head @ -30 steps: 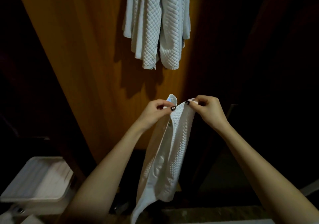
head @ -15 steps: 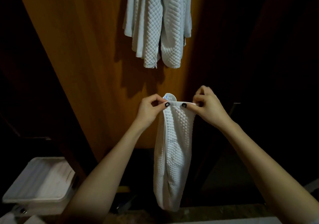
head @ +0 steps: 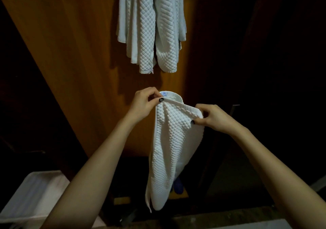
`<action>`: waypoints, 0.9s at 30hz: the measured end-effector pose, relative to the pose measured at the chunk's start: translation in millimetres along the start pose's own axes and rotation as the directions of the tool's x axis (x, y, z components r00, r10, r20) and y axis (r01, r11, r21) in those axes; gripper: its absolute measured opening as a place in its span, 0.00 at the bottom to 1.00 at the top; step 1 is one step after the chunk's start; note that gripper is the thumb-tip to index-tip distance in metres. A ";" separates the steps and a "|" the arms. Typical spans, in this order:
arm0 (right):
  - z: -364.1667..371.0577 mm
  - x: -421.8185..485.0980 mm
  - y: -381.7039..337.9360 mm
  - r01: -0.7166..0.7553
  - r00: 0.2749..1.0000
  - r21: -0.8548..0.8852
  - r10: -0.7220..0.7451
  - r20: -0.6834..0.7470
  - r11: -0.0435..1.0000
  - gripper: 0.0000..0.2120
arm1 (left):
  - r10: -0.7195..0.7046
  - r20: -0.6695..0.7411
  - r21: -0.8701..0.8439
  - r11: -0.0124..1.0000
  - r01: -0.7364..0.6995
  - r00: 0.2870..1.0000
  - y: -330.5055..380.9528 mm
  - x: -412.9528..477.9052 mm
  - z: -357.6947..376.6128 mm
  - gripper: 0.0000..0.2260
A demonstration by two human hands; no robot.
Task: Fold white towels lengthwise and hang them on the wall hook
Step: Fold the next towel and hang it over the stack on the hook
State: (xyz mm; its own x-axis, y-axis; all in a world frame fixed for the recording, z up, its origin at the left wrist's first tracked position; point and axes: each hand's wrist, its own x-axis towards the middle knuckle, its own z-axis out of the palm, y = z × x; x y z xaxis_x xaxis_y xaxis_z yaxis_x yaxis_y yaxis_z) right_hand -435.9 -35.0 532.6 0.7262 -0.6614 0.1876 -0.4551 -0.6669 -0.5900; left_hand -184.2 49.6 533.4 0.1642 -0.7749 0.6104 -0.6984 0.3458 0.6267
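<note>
A white, waffle-textured towel (head: pixel 173 140), folded narrow and hanging limp, is pinched at its hemmed top edge by the left grip (head: pixel 143 103) and right grip (head: pixel 214 118), both clamped tight.

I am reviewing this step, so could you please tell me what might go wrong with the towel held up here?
Both the left hand and right hand only pinch the towel by its top edge, so a slip could drop it or undo the fold. The hanging towels above already bunch together on the wooden panel; adding another might knock them loose.
</note>
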 end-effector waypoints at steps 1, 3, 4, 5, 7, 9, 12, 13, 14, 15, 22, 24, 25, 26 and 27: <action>0.0 0.3 -1.1 0.002 0.999 -0.003 -0.002 0.034 1.000 0.06 | 0.000 0.005 0.012 1.000 0.000 1.000 -0.7 -0.3 -3.0 0.02; -0.2 0.4 -3.0 0.008 0.996 -0.031 -0.006 0.088 0.999 0.04 | 0.004 -0.008 0.038 0.999 -0.004 1.000 -1.6 -1.2 -8.5 0.02; -0.7 0.7 -3.7 0.025 0.995 -0.061 -0.019 0.101 0.998 0.06 | 0.002 -0.028 0.044 0.999 -0.001 1.000 -2.7 -1.6 -11.1 0.02; -1.9 1.5 -3.5 0.043 0.995 -0.102 -0.033 0.099 0.994 0.09 | -0.008 -0.052 0.042 0.999 0.010 0.999 -4.1 -2.3 -14.1 0.02; -6.1 4.6 -0.7 0.054 0.997 -0.184 -0.044 0.059 0.981 0.14 | -0.042 -0.097 0.033 0.998 0.046 0.994 -7.7 -5.0 -21.6 0.03; -7.7 6.4 2.6 0.048 0.999 -0.164 -0.044 0.025 0.985 0.15 | -0.076 -0.128 0.026 0.996 0.080 0.989 -12.7 -7.5 -31.3 0.04; 2.3 6.9 1.4 0.021 0.998 -0.060 -0.018 0.060 0.998 0.13 | -0.081 -0.113 0.027 0.996 0.085 0.990 -15.7 -9.5 -42.2 0.05; 6.9 7.6 -0.2 0.024 0.997 -0.056 -0.020 0.074 0.998 0.11 | -0.072 -0.103 0.038 0.996 0.076 0.992 -15.8 -9.7 -44.5 0.05; 10.4 8.9 -1.5 0.029 0.997 -0.057 -0.024 0.080 0.998 0.09 | -0.066 -0.104 0.048 0.996 0.071 0.992 -16.0 -9.6 -46.6 0.05; 12.2 10.5 -2.4 0.026 0.997 -0.059 -0.021 0.075 0.998 0.07 | -0.065 -0.112 0.055 0.996 0.071 0.992 -16.8 -9.4 -49.4 0.05; -3.2 17.0 -2.1 0.052 0.982 -0.092 -0.067 -0.174 0.994 0.10 | -0.070 -0.147 0.127 0.988 0.089 0.987 -30.8 -12.6 -75.9 0.03; -7.1 22.0 -5.6 0.064 0.970 -0.136 -0.094 -0.224 0.989 0.09 | -0.020 -0.127 0.183 0.982 0.044 0.992 -31.2 -13.0 -80.7 0.03; -8.1 25.3 -8.7 0.062 0.966 -0.179 -0.104 -0.236 0.982 0.08 | 0.006 -0.113 0.217 0.976 0.019 0.994 -31.0 -12.8 -82.9 0.04; -8.8 29.2 -12.2 0.058 0.965 -0.229 -0.114 -0.237 0.972 0.08 | 0.026 -0.097 0.253 0.967 0.000 0.995 -29.9 -12.6 -85.0 0.04; -10.3 32.4 -16.7 0.058 0.965 -0.279 -0.125 -0.232 0.959 0.07 | 0.042 -0.078 0.292 0.956 -0.018 0.996 -28.3 -12.6 -87.3 0.04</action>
State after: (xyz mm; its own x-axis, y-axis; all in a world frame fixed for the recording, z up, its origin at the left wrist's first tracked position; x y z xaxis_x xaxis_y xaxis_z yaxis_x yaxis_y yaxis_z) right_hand -410.1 -48.8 556.6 0.6379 -0.6340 0.4372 -0.5381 -0.7731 -0.3359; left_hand -105.6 95.8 550.2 0.1882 -0.7162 0.6721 -0.8741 0.1898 0.4471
